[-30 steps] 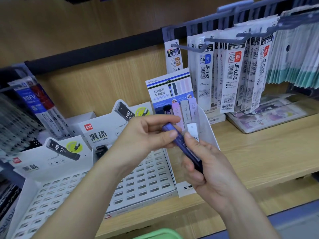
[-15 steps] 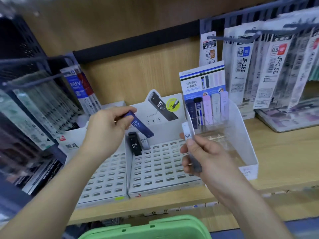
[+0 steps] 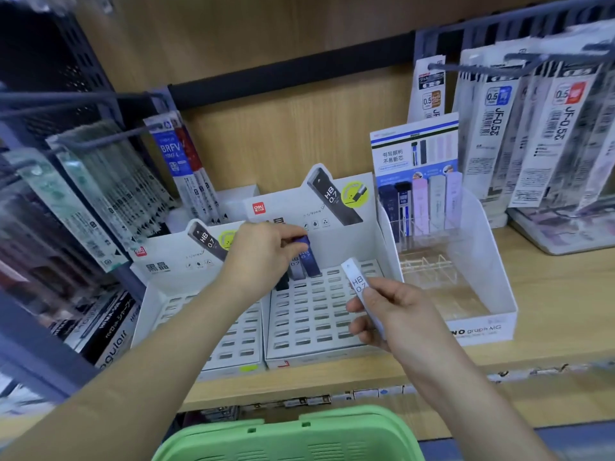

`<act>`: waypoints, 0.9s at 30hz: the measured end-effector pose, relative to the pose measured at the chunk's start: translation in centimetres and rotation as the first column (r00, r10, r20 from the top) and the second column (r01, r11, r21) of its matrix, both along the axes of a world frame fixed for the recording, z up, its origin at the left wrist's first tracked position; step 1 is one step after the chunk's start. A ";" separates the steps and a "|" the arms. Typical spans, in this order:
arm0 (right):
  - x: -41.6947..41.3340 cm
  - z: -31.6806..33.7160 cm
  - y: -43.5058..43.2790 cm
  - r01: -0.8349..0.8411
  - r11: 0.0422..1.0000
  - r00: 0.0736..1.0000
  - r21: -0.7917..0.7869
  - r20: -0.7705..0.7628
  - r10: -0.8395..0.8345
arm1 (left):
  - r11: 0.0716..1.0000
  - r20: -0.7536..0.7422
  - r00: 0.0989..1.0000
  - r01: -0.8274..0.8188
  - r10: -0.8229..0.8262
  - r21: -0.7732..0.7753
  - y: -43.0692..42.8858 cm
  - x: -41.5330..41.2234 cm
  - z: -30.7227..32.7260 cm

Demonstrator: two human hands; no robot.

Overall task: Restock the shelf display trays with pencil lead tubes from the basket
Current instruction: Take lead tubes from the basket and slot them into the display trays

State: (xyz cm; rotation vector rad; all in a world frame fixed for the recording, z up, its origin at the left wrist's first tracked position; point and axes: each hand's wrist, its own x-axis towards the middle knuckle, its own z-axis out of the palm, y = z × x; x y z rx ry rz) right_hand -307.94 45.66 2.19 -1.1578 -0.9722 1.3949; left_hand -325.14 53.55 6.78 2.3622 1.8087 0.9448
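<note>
On the pale wooden shelf (image 3: 549, 294), backed by a wood-grain panel (image 3: 283, 144) crossed by a dark rail (image 3: 293, 74), three display trays stand side by side. From where I stand, the person's left hand (image 3: 259, 257) pinches the top of a blue tube (image 3: 307, 257) between thumb and fingertips. The tube stands nearly upright, with its lower end at the rear row of slots in the middle tray (image 3: 309, 324), just beside a grey tube (image 3: 295, 267) already there. The right hand (image 3: 399, 311) grips a white tube (image 3: 357, 282) marked HB 0.7 with curled fingers and thumb, holding it tilted above the right side of the same tray. Most slots of the middle tray and of the left tray (image 3: 173, 304) show no tubes. To the right, a clear-walled tray (image 3: 482, 294) carries a row of upright tubes (image 3: 429, 204) along its back. Hanging refill packs (image 3: 532, 128) fill the pegs at upper right, and more packs (image 3: 100, 194) hang at the left, blurred. A green basket (image 3: 299, 437) sits below the shelf edge, near the person; its contents are out of sight.
</note>
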 end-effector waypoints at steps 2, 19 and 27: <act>0.0 -0.1 0.2 0.007 1.000 1.000 -0.012 -0.012 -0.007 | 1.000 -0.015 1.000 0.002 -0.002 -0.008 0.4 -0.1 -0.1; -0.3 -0.7 0.8 -0.004 1.000 0.995 -0.018 -0.095 0.002 | 0.965 -0.264 0.963 0.117 -0.052 0.236 2.7 0.6 -2.8; -0.1 -0.9 0.9 0.021 0.999 0.998 0.044 -0.067 -0.018 | 0.979 0.295 0.952 0.131 -0.080 -0.157 -2.4 1.4 -2.2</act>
